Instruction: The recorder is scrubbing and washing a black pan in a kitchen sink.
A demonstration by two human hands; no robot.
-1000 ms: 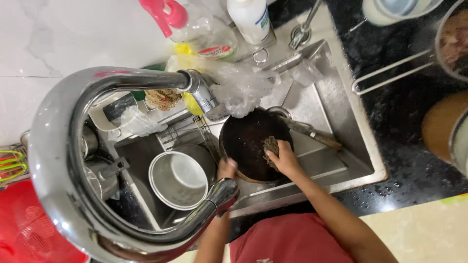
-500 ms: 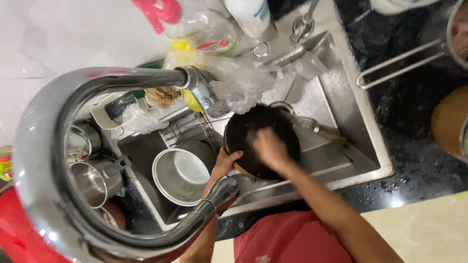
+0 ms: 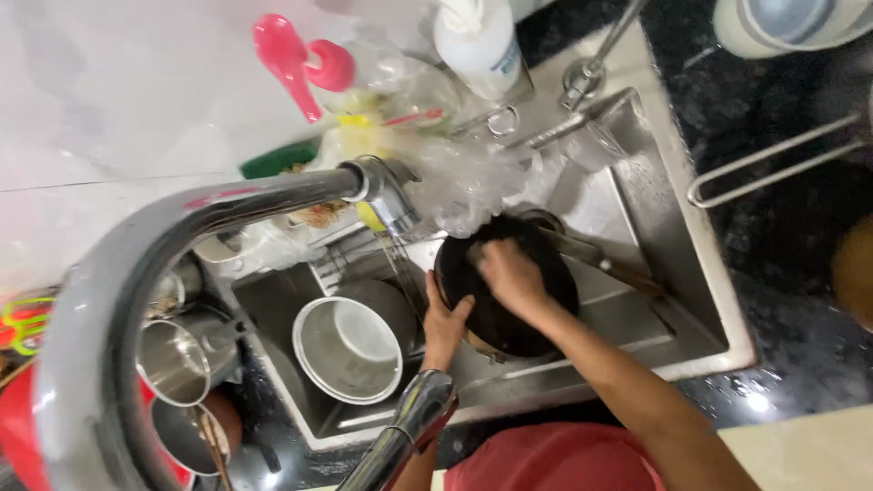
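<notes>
Nearest the camera, the arched steel faucet (image 3: 136, 300) sweeps across the view. Below it, the left hand (image 3: 446, 325) closes on the near rim of a black frying pan (image 3: 518, 314), which is held tilted over the steel sink (image 3: 655, 227). The right hand (image 3: 511, 275) presses flat inside the pan (whatever it holds is hidden). A white bowl (image 3: 350, 350) sits beside them; farther back stands a white bottle (image 3: 477, 45).

Black speckled desk (image 3: 800, 264) around a steel sink (image 3: 700, 300); in the sink, a white bowl (image 3: 350, 350) and a dark pan (image 3: 509, 318).
</notes>
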